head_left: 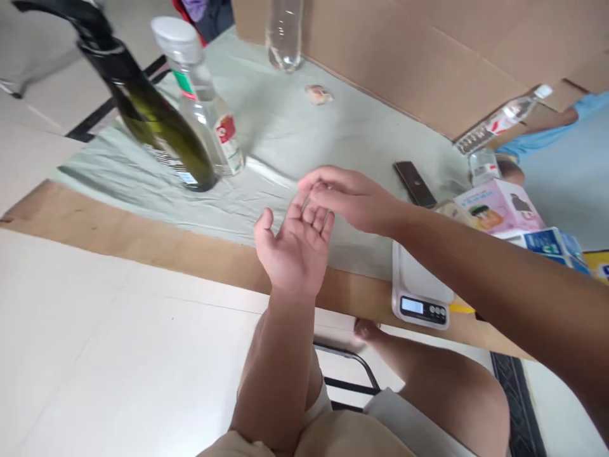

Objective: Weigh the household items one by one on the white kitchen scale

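Note:
My left hand (301, 247) is turned palm up in front of the table's near edge. Its thumb stands out to the left, its fingers point away from me, and the palm holds nothing. From the right, my right hand (359, 200) reaches over the left fingertips, with thumb and fingers drawn together there. Whatever may be between them is hidden. Left of the hands stand a green glass bottle (166, 133) with a black top and a clear bottle (209, 114) with a white cap. Beneath my right forearm lies a white digital scale (421, 279).
A dark phone (415, 184) lies beyond the scale. Pink (499, 206) and blue boxes (547, 244) sit at the right, near a clear jar (484, 166) and a plastic bottle (509, 117). A small wrapped item (318, 94) and another clear bottle (284, 35) are farther back, before a cardboard wall (404, 57).

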